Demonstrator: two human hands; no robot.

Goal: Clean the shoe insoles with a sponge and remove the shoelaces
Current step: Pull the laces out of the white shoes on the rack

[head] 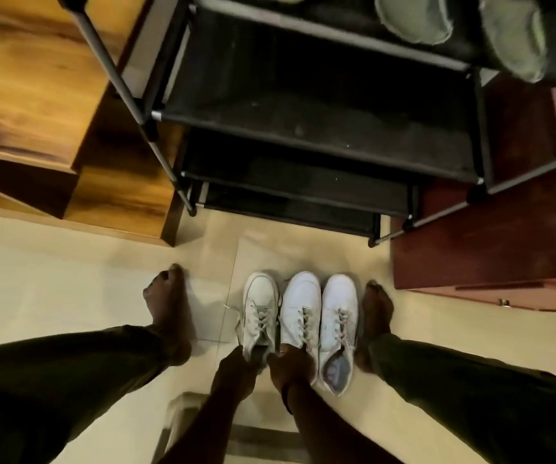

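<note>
1. The left hand (236,366) is curled on the heel of the left sneaker (260,303); its fingers are too dark to tell apart.
2. The right hand (290,365) is closed over the heel of the middle sneaker (300,303).
3. The right sneaker (338,309) touches the middle one; no hand is on it. A bluish insole (337,368) lies inside its opening.
4. All three white sneakers stand side by side on the tiled floor (69,279), toes pointing far, with their laces (259,318) threaded.
5. A bare foot (166,303) stands left of the row and another (375,316) just right of it.
6. Beyond them stands a black shoe rack (303,128); its top shelf holds grey-green shoes (414,18).
7. A wooden cabinet (35,78) is on the far left and a reddish cabinet (487,236) on the right.
</note>
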